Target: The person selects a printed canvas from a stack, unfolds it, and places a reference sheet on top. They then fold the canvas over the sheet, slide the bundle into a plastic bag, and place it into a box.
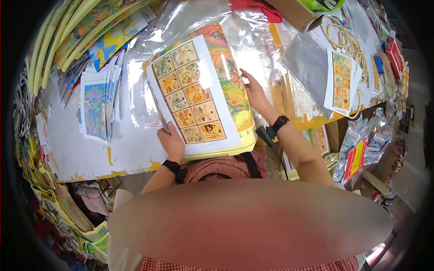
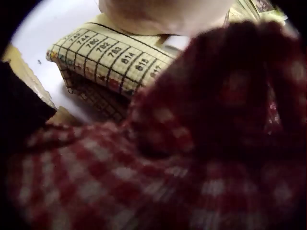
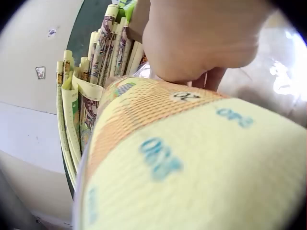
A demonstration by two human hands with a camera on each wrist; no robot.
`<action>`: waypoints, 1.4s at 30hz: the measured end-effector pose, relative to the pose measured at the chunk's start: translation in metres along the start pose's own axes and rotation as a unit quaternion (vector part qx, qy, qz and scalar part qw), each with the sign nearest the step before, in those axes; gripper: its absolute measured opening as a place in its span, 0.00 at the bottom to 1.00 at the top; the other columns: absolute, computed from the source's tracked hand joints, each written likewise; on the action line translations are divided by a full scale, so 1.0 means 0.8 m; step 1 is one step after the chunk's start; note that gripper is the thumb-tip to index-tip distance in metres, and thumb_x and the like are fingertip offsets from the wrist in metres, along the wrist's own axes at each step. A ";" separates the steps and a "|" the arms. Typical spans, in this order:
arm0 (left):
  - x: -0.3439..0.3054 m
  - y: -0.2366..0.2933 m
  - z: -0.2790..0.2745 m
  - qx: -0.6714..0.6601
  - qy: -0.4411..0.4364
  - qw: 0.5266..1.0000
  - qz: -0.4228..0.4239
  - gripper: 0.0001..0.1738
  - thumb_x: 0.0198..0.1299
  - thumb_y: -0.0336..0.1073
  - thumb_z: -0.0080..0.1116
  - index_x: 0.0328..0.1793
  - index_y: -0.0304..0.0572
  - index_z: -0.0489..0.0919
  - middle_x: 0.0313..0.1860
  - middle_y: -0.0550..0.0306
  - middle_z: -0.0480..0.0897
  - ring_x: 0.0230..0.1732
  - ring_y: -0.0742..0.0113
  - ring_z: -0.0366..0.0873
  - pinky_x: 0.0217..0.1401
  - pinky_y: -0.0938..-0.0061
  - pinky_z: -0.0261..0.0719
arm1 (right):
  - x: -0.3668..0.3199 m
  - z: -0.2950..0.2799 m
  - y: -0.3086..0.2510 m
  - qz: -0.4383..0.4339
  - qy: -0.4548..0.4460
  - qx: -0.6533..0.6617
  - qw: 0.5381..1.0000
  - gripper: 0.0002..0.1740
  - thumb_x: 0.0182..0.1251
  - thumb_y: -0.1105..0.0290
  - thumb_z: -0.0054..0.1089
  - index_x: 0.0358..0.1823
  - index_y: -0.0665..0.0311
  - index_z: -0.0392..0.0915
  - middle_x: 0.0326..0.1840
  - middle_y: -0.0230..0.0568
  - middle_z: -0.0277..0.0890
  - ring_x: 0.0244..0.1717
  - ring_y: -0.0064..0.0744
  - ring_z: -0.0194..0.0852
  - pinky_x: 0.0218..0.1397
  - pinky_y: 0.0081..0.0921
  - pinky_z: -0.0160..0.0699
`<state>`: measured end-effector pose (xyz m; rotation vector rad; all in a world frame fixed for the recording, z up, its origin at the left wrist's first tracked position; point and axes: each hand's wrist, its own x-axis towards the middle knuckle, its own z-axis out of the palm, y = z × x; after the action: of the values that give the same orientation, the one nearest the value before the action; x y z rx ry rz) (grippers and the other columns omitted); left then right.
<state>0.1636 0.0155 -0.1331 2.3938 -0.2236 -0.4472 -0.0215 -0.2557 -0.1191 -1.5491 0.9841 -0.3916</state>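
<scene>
A white sheet (image 1: 212, 113) printed with two columns of framed pictures lies tilted over a folded, colourful cloth-like piece (image 1: 246, 131). My left hand (image 1: 172, 142) grips the lower left edge of this stack, its thumb near the sheet's border. At the stack's right side, my right hand (image 1: 255, 90) touches the colourful edge, fingers pointing up and left. The left wrist view shows part of the hand (image 2: 168, 14) above a numbered grid edge (image 2: 115, 52). In the right wrist view, the hand (image 3: 201, 38) meets the patterned surface (image 3: 216, 143), which partly hides its fingers.
White printed sheets (image 1: 96, 104) stand at the left, below long yellowish rolls (image 1: 45, 49). Clear plastic (image 1: 167, 18) covers the table's back. More picture sheets (image 1: 341, 81) and a coiled cord (image 1: 346, 38) lie right. A cardboard box (image 1: 291, 13) is at the back.
</scene>
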 end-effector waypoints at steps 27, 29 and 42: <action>0.009 -0.011 0.001 0.002 -0.026 0.999 0.026 0.30 0.67 0.55 0.49 0.50 0.27 0.69 0.43 0.42 0.74 0.44 0.52 0.72 0.53 0.63 0.69 | 0.073 -0.004 -0.013 0.037 -0.117 0.186 0.975 0.20 0.68 0.75 0.56 0.60 0.72 0.72 0.51 0.40 0.79 0.49 0.26 0.76 0.54 0.24 0.76; 0.008 -0.006 0.002 -0.001 -0.028 0.999 0.021 0.30 0.68 0.55 0.48 0.51 0.27 0.69 0.43 0.42 0.74 0.44 0.52 0.71 0.53 0.63 0.69 | 0.082 -0.003 -0.006 0.069 -0.148 0.117 0.980 0.19 0.68 0.76 0.56 0.59 0.74 0.72 0.51 0.41 0.79 0.49 0.25 0.75 0.54 0.24 0.76; 0.041 -0.007 -0.028 -0.069 -0.151 0.986 -0.031 0.28 0.69 0.53 0.47 0.54 0.30 0.70 0.49 0.45 0.76 0.49 0.58 0.74 0.54 0.67 0.71 | -0.005 -0.037 0.047 -0.058 -0.165 -0.162 0.971 0.15 0.66 0.68 0.58 0.50 0.70 0.78 0.42 0.41 0.83 0.43 0.36 0.80 0.49 0.33 0.77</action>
<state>0.2027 0.0241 -0.1290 2.1947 -0.2438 -0.8301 -0.0590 -0.2693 -0.1454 -1.9005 0.7222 -0.0469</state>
